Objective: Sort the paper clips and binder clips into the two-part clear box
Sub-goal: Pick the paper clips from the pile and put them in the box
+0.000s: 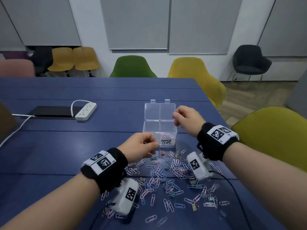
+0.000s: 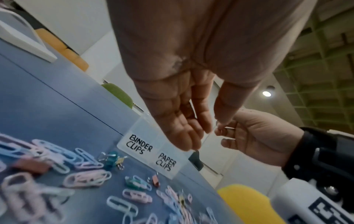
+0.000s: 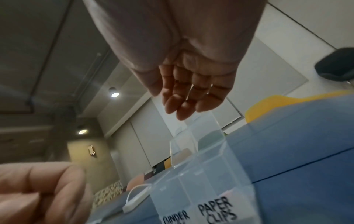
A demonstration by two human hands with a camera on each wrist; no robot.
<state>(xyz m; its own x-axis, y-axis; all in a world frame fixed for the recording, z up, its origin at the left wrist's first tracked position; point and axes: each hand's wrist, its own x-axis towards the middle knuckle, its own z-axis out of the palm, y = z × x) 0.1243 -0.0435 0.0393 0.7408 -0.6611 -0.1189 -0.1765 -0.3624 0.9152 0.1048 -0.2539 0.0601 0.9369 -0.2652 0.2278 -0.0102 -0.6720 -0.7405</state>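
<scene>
The two-part clear box (image 1: 144,130) stands on the blue table with its lid (image 1: 152,112) open behind it. Labels read BINDER CLIPS (image 2: 139,145) and PAPER CLIPS (image 1: 166,141). A few pink paper clips (image 1: 166,135) lie in the right part. My left hand (image 1: 152,144) hovers at the box's front left corner. Its thumb and fingers pinch a thin yellowish clip (image 1: 146,143); which kind is unclear. My right hand (image 1: 176,120) hangs over the right part, fingers (image 3: 184,110) relaxed, with nothing in them. Loose pastel paper clips and small binder clips (image 1: 166,173) are scattered in front of the box.
A white power strip (image 1: 85,111) and a black flat pad (image 1: 53,112) lie at the left of the table. Green (image 1: 132,67) and yellow (image 1: 187,68) chairs stand beyond the far edge. A black cable (image 1: 232,185) trails from my right wrist across the clips.
</scene>
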